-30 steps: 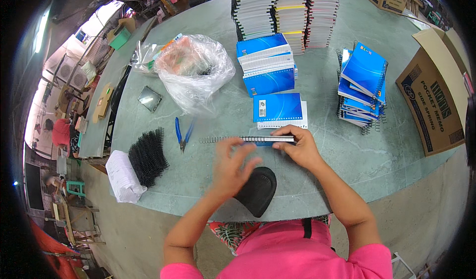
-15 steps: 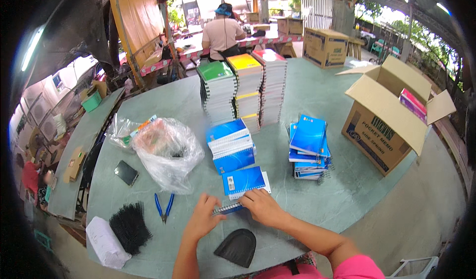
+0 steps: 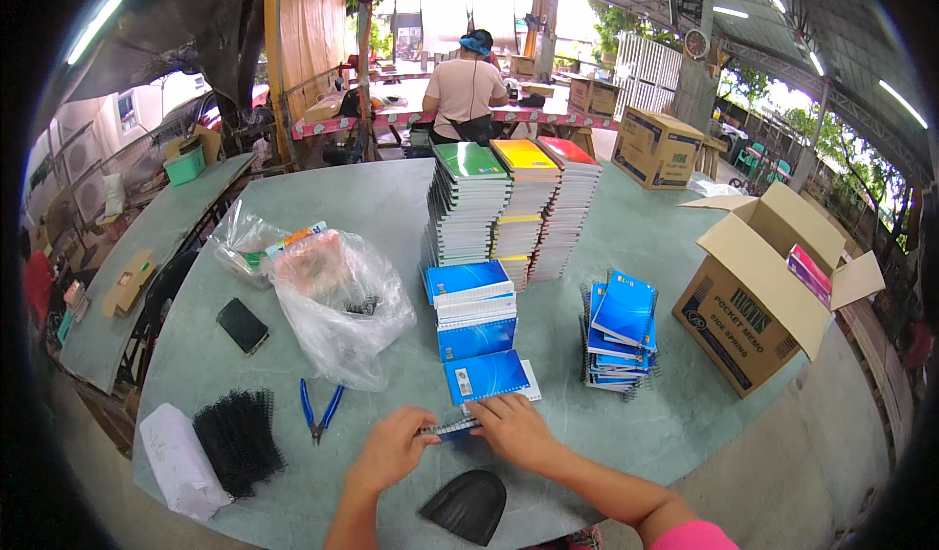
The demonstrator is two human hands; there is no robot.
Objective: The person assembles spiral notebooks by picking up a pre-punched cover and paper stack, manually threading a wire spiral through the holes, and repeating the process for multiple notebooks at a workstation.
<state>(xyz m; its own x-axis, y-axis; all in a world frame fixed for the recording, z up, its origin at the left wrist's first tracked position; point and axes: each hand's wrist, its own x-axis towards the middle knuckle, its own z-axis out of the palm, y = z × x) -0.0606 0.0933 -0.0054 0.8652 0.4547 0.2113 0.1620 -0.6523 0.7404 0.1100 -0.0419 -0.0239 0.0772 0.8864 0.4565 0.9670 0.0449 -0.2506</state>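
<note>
A small blue spiral notebook (image 3: 453, 429) stands on its edge near the table's front, its wire-bound side up. The fingers of my left hand (image 3: 393, 445) pinch its left end. My right hand (image 3: 510, 430) grips the right end, its fingers covering that part of the binding. Just beyond lies a blue notebook (image 3: 487, 376) with white punched sheets beside it. Behind that, blue covers and page blocks (image 3: 475, 310) are stacked, fanned toward me. A dark, rounded pad (image 3: 468, 507) rests on the table below my hands.
Tall notebook piles (image 3: 469, 198) stand at the back, with a blue spiral-notebook stack (image 3: 618, 340) on the right beside an open carton (image 3: 738, 306). Blue-handled pliers (image 3: 320, 411), black binding coils (image 3: 238, 442), a phone (image 3: 242, 325) and a plastic bag (image 3: 342, 306) lie left. A person (image 3: 468, 95) sits beyond.
My view has tilted up, so the far piles sit lower in the picture. My left fingers, more spread before, have closed on the notebook's left end. The right hand keeps its grip.
</note>
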